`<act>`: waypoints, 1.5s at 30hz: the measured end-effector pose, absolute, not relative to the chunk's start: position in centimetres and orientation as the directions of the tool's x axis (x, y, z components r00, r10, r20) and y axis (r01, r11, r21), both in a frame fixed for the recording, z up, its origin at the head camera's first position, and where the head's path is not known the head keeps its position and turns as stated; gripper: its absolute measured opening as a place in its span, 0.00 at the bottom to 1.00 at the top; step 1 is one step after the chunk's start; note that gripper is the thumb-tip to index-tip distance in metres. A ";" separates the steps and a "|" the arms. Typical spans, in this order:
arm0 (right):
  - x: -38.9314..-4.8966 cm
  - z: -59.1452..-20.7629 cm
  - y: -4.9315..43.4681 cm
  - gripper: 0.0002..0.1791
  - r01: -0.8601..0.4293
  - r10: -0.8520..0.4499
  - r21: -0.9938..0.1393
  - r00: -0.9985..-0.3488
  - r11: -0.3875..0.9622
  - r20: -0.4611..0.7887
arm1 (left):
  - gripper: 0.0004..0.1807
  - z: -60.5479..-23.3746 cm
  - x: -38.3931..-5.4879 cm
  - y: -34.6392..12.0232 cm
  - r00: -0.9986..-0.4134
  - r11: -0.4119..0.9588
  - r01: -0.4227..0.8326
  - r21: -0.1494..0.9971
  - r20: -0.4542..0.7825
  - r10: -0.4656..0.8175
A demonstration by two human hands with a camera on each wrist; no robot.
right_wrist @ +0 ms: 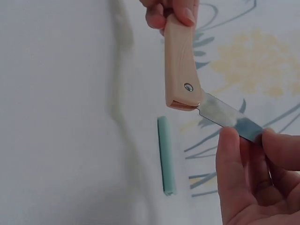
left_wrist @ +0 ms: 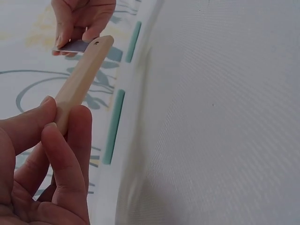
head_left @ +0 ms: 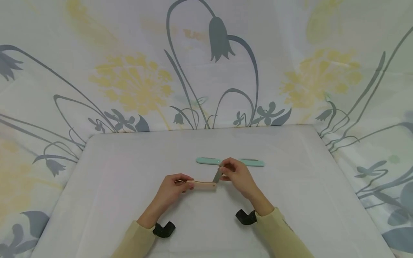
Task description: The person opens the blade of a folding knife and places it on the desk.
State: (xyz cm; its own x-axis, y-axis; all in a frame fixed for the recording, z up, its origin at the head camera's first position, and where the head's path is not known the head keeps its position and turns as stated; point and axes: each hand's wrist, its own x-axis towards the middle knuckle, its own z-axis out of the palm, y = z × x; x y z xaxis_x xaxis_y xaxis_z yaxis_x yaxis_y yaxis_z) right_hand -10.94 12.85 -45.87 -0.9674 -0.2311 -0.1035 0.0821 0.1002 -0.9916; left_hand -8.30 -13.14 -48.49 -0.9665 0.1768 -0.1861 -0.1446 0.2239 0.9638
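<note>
Pinching a curved, pale-peach folding-knife handle (head_left: 205,186) in left hand (head_left: 173,187), at six o'clock in the head view, and its silvery metal blade (head_left: 217,175), angled towards one o'clock, in right hand (head_left: 238,176). Near two slim mint-green knives (head_left: 208,161), at twelve and two o'clock.

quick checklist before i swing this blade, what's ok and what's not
1) Left grip on the beige handle: ok, holding the end away from the blade.
2) Right grip on the blade: ok, pinched towards its tip.
3) Blade fully folded or straight: not ok, it stands at an angle.
4) Sharp edge clear of fingers: cannot tell.
5) Handle apart from both teal pieces: ok.
</note>
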 end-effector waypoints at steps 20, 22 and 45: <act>-9.9 -46.6 12.7 0.04 0.191 0.038 -0.923 -0.976 -0.334 -0.216 | 0.12 -48.3 -8.1 -13.1 -0.946 0.257 -0.143 0.956 -0.208 0.249; -9.8 -46.7 12.6 0.03 0.186 0.051 -0.913 -0.975 -0.362 -0.218 | 0.12 -48.4 -8.1 -13.0 -0.941 0.259 -0.140 0.956 -0.210 0.266; -9.8 -47.2 14.0 0.13 0.199 -0.005 -0.979 -0.980 -0.052 -0.199 | 0.12 -48.3 -8.1 -13.8 -0.966 0.283 -0.106 0.953 -0.167 0.200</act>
